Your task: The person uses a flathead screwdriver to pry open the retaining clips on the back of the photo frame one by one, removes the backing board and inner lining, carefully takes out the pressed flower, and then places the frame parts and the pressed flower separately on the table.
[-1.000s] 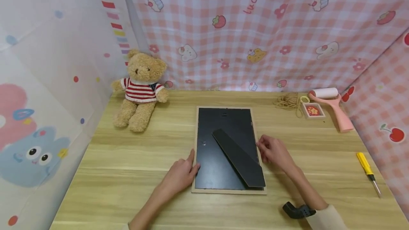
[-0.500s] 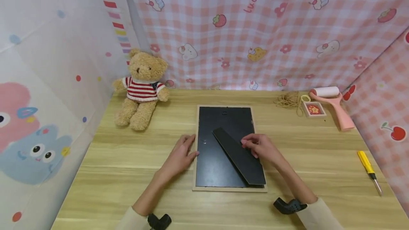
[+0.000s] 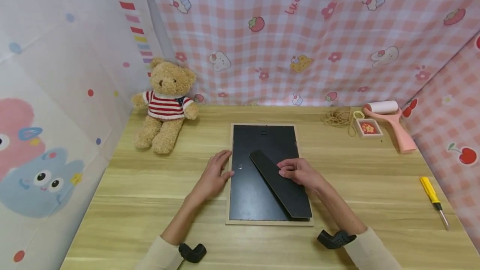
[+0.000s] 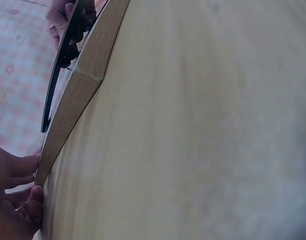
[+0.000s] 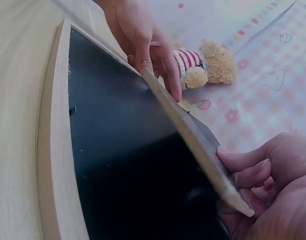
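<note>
A picture frame (image 3: 270, 223) lies face down, its black backing board (image 3: 247, 197) upward and its pale wooden border around it. Slantwise over the board is a black stand leg (image 3: 279, 186), whose wide lower end is raised off the backing. My right hand (image 3: 301, 173) pinches the leg's right edge; in the right wrist view the thumb (image 5: 237, 159) lies on one face with fingers behind. My left hand (image 3: 212, 174) rests at the frame's left side, thumb at the border and fingers extended along the outer edge.
A teddy bear (image 3: 166, 105) in a striped sweater sits at the back left. Twine (image 3: 336, 118), a small framed box (image 3: 368, 128) and a pink lint roller (image 3: 399, 132) lie at the back right. A yellow screwdriver (image 3: 431, 195) is near the right edge.
My right hand has moved left from the frame's right border onto the stand leg. My left hand has slid farther up the left border. The frame looks unmoved.
</note>
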### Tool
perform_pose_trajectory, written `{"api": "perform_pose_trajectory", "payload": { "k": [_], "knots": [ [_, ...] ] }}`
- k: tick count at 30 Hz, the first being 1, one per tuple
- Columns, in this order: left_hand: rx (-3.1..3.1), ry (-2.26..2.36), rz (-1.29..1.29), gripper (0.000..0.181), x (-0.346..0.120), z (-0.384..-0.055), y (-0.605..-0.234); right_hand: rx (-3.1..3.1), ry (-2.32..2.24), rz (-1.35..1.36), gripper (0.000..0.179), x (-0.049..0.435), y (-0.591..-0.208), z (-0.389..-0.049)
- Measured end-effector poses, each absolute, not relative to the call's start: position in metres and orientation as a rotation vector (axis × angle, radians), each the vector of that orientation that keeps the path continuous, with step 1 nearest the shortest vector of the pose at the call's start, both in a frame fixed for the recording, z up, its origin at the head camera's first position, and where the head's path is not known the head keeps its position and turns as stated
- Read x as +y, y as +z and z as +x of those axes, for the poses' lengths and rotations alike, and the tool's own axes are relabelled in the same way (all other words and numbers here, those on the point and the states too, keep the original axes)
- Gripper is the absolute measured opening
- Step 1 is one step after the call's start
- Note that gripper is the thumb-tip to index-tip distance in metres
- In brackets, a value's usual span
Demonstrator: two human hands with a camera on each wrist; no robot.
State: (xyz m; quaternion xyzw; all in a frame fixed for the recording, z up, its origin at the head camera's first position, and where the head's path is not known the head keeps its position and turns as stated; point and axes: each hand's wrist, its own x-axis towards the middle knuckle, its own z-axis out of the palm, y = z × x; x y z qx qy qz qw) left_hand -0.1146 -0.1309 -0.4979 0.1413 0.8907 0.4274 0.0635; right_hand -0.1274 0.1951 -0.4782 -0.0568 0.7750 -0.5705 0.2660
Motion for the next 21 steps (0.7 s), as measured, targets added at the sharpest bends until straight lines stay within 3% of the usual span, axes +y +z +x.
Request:
{"api": "perform_pose_trajectory", "payload": {
  "k": [10, 21],
  "knots": [
    [2.653, 1.411, 0.381, 0.049, -0.1292, -0.1130, -0.4974, 2.069, -1.575, -0.142, 0.045, 0.1958, -0.4791, -0.1267],
    [2.591, 1.522, 0.378, 0.019, -0.1266, -0.1123, -0.4971, 2.093, -1.605, -0.163, 0.042, 0.1984, -0.4811, -0.1251]
  ]
}}
